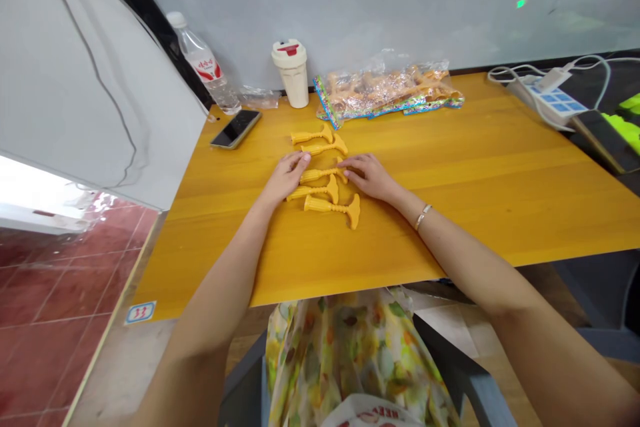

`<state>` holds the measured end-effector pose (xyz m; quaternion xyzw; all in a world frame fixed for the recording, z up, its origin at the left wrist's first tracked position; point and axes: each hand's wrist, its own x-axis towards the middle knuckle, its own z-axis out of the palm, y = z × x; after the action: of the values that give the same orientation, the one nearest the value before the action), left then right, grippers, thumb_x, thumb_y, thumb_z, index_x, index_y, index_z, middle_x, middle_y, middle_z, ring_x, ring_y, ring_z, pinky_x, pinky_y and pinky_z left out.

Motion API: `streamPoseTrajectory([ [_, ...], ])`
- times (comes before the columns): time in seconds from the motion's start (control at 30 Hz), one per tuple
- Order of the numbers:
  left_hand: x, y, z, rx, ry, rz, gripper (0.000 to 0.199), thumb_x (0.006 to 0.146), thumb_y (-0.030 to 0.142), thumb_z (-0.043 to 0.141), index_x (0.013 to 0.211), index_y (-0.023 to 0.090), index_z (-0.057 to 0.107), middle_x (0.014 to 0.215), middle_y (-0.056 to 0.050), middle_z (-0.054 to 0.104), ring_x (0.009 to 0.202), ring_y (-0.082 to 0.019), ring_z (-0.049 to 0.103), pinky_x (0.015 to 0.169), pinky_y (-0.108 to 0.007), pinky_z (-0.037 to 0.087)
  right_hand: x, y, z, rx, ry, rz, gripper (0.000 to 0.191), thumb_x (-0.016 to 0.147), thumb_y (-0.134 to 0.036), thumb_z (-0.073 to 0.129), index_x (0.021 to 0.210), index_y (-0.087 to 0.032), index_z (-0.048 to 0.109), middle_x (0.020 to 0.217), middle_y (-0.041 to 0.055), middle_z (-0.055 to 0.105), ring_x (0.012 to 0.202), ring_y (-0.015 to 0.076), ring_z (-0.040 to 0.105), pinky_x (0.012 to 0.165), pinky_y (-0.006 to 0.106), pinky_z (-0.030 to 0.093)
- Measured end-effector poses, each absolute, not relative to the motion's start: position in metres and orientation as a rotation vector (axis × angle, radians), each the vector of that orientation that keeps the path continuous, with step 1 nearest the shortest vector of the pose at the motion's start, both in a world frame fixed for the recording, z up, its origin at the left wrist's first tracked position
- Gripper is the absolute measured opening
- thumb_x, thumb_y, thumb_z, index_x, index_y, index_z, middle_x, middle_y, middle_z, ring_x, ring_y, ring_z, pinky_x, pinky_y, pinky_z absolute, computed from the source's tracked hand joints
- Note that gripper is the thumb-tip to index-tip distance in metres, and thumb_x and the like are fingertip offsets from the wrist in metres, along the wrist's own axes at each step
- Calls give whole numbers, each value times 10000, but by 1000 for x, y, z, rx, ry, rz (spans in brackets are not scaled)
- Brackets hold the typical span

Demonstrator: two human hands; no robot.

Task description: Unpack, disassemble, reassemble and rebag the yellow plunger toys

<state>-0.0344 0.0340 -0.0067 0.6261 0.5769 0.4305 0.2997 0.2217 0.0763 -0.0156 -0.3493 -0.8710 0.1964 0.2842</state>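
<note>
left hand (289, 177) and right hand (370, 177) touch yellow pieces (318, 174)

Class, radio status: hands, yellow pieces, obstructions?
Left hand and right hand at opposite ends of middle yellow hammer-shaped piece. Four similar pieces alongside. Lidded cup, phone: not in the way.

Left hand (285, 177): frame centre — at yellow pieces' (324, 204) left ends
Right hand (370, 177): centre — at one's right end
Cup (295, 80): upper centre
Bottle (204, 65): upper left
</note>
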Motion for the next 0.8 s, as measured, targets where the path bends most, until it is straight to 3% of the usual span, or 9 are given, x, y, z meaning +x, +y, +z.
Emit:
streamPoseTrajectory([
  [0.23, -45, 29, 1, 1454, 1541, 1228, 584, 846, 711, 619, 1066, 188, 755, 1240, -112, 731, 1210, -301, 624, 1071, -413, 457, 222, 74, -14, -945, -2363, 507, 306, 983, -311, 542, 1187, -207, 746, 1081, 131, 735, 1035, 286, 618, 982, 450, 446],
  [0.37, -50, 28, 4, 1433, 1562, 1225, 617, 838, 731, 614, 1095, 186, 748, 1281, -118, 713, 1248, -302, 603, 1029, -403, 488, 222, 76, -15, -942, -2364, 495, 305, 980, -306, 537, 1186, -213, 742, 1059, 119, 735, 1012, 278, 613, 974, 438, 438],
  [0.57, -42, 34, 3, 1502, 1476, 1159, 492, 899, 633, 601, 1092, 215, 773, 1445, -102, 623, 1447, -286, 461, 1229, -417, 293, 221, 75, -14, -945, -2374, 498, 309, 975, -305, 545, 1188, -213, 748, 1040, 113, 736, 990, 272, 605, 960, 426, 430],
  [0.8, -46, 35, 3, 1267, 1484, 1194, 474, 894, 598, 599, 1092, 202, 768, 1382, -105, 671, 1299, -308, 571, 1021, -418, 498, 221, 75, -13, -949, -2373, 521, 307, 972, -300, 548, 1192, -210, 743, 1028, 117, 732, 993, 284, 608, 960, 442, 430],
])
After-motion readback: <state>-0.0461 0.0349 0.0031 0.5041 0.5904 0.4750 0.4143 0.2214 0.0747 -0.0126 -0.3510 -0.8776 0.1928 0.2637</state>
